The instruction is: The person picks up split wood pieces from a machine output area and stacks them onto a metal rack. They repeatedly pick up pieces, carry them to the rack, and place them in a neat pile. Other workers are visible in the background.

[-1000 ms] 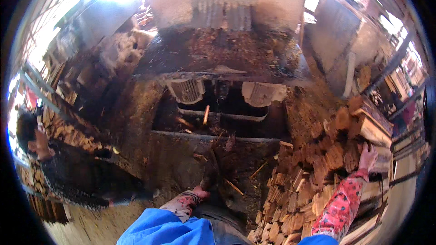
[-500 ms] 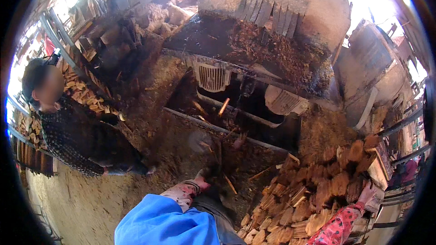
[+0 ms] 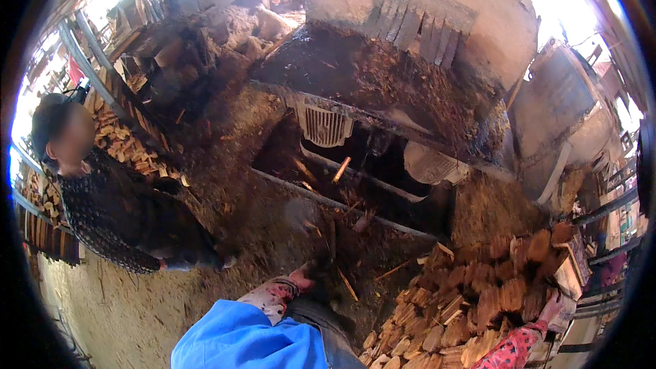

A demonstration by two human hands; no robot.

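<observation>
My right hand (image 3: 551, 309), in a red patterned sleeve, rests with fingers stretched out against a pale wooden block (image 3: 568, 277) at the right edge of a stack. That stack of split wood pieces (image 3: 471, 301) fills the lower right, its rows of reddish-brown ends facing up. Low in the middle, my left hand (image 3: 301, 278) hangs beside my dark trousers, past a blue sleeve and a spotted cuff. Its fingers blur into the dark ground, so their pose is unclear. Thin wood slivers (image 3: 347, 284) lie on the ground in front of it.
Ahead stands a big furnace-like machine (image 3: 417, 7) with a dark debris-covered ledge (image 3: 321, 55). Below it is a pit with a raised rim (image 3: 342, 206) and ribbed vents (image 3: 326, 127). A person (image 3: 123, 198) in dark clothes stands at left near stacked firewood (image 3: 123, 140).
The whole view has shifted slightly, so the machine and pit sit a little lower and farther right. My hands keep nearly the same places, and the person at left stays put.
</observation>
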